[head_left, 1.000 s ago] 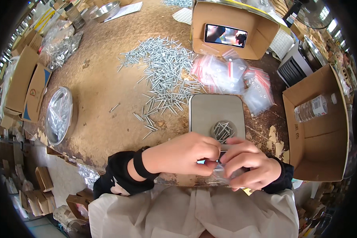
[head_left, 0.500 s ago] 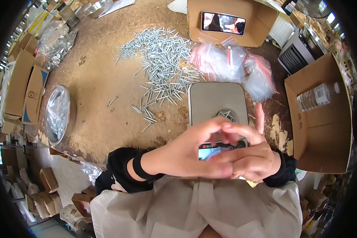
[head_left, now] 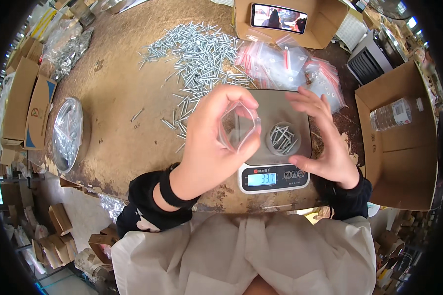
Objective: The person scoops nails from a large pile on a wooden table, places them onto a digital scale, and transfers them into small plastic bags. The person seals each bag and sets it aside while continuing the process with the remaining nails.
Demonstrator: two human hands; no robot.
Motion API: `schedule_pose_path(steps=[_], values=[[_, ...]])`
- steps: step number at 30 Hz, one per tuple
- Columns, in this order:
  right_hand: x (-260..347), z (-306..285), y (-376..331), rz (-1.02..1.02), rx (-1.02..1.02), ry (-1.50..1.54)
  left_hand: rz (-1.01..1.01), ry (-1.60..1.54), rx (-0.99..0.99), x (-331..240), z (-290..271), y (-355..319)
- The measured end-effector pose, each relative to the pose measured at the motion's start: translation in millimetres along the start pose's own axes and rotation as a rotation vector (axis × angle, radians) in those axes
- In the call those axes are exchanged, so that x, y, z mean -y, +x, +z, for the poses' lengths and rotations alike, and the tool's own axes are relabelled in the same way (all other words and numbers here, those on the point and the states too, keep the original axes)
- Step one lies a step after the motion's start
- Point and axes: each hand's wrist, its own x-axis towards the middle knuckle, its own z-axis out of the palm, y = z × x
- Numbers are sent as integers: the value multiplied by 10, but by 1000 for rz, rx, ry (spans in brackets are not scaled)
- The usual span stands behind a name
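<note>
My left hand (head_left: 212, 135) curls around a small clear zip bag (head_left: 228, 129), whose mouth is spread into a round opening. To its right stands a digital kitchen scale (head_left: 273, 183) with a grey plate and a lit blue display. On the plate sits a small round cup (head_left: 269, 145) with several silver screws (head_left: 283, 139) in it. My right hand (head_left: 325, 142) is open, its thumb and fingers apart on the right side of the cup; touching or not, I cannot tell. Past the scale lies a big loose pile of silver screws (head_left: 197, 59).
Flat zip bags (head_left: 285, 64) with red strips lie behind the scale. A phone (head_left: 279, 18) leans inside a cardboard box (head_left: 325, 24). On the right, another box (head_left: 398, 157) holds a plastic bottle (head_left: 391, 115). A round tub (head_left: 69, 135) of bagged pieces stands left.
My hands, together in front of the scale before, have parted. The left has moved up and left with the bag, now opened; the right has spread beside the cup, uncovering the display.
</note>
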Motion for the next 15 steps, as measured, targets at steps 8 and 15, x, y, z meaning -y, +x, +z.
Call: schedule_pose_path(steps=[8, 15], values=[[-181, 87, 64, -7, 107, 62, 115, 432, 125, 63, 49, -8], [-11, 149, -79, -293, -230, 55, -245, -211, 359, 80, 416, -106]])
